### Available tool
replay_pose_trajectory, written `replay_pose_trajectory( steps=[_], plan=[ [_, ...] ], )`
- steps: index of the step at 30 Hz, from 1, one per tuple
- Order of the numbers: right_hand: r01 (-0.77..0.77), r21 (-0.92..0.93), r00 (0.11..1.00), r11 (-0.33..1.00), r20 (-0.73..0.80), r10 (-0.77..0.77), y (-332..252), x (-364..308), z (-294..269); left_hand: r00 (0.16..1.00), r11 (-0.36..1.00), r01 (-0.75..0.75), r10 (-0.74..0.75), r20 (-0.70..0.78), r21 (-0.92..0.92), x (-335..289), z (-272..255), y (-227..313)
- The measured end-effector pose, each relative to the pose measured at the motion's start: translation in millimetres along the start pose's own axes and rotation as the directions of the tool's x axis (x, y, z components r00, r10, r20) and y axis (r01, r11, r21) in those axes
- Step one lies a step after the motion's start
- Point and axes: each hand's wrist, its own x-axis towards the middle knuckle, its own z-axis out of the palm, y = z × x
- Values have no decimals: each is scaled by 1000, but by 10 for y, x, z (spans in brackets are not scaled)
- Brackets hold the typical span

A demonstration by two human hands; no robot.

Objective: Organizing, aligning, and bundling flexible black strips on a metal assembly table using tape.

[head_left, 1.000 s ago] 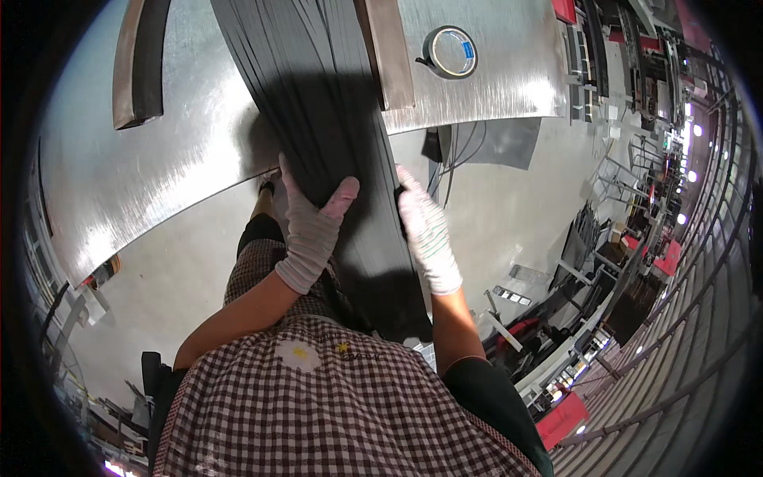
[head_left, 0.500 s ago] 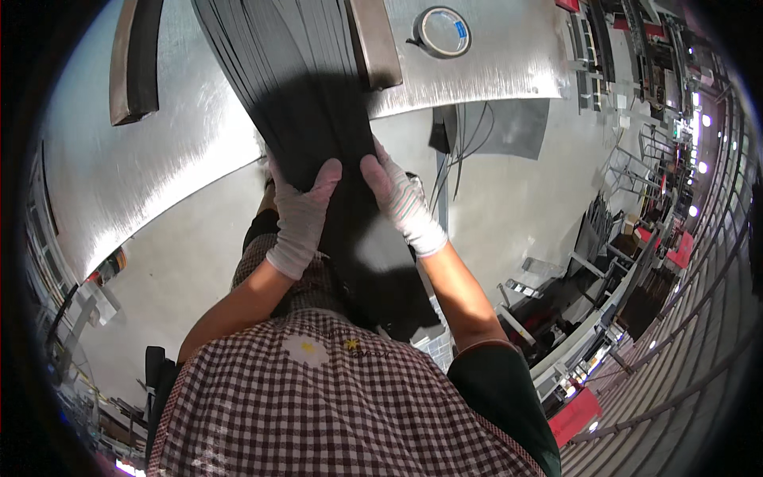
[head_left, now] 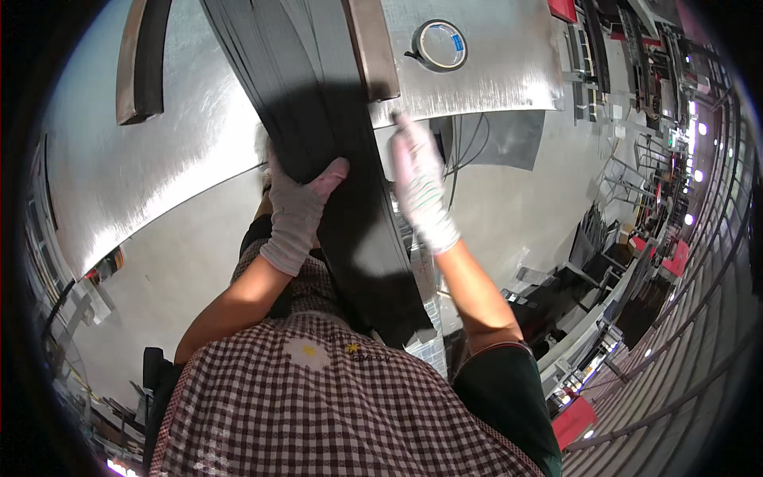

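A long stack of thin black strips [head_left: 318, 119] runs from the metal table toward my body, its near end hanging past the table edge. My left hand [head_left: 298, 203], in a whitish knit glove, is closed around the stack's left side, thumb on top and fingers hidden beneath. To the right of the stack, my right hand [head_left: 420, 179] is lifted free, gloved too and slightly blurred. Its fingers stretch forward toward the table edge, with a small dark spot at the tip that I cannot make out. A brown metal bar [head_left: 373, 52] lies along the stack's right side.
On the bright metal table [head_left: 199, 87] are a second brown bar [head_left: 141, 63] at the left and a roll of black tape [head_left: 458, 41] at the right. A grey sheet [head_left: 513, 139] and thin black cords show beyond the table's edge. Racks and red objects line the right.
My right hand has let go of the stack's right side and moved right and up, its fingers straightened. My left hand keeps its hold in nearly the same place.
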Motion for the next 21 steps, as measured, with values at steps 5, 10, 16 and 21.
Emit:
replay_pose_trajectory(
  steps=[5, 10, 16, 21],
  plan=[
    [360, -678, 861, 641, -24, -509, 399, 1176, -593, 997, 997, 74, -73, 41, -23, -102, 13, 247],
    [482, -781, 827, 398, 255, -501, 588, 1264, -672, 952, 872, 304, -259, 164, -384, -133, -78, 448],
    [301, -538, 954, 787, 161, -254, 27, 532, -804, 950, 932, 297, -266, 165, -209, -53, -287, 343],
    [428, -386, 900, 817, 263, -348, -295, 58, -918, 958, 934, 257, -212, 194, -249, -53, -336, 333]
  ],
)
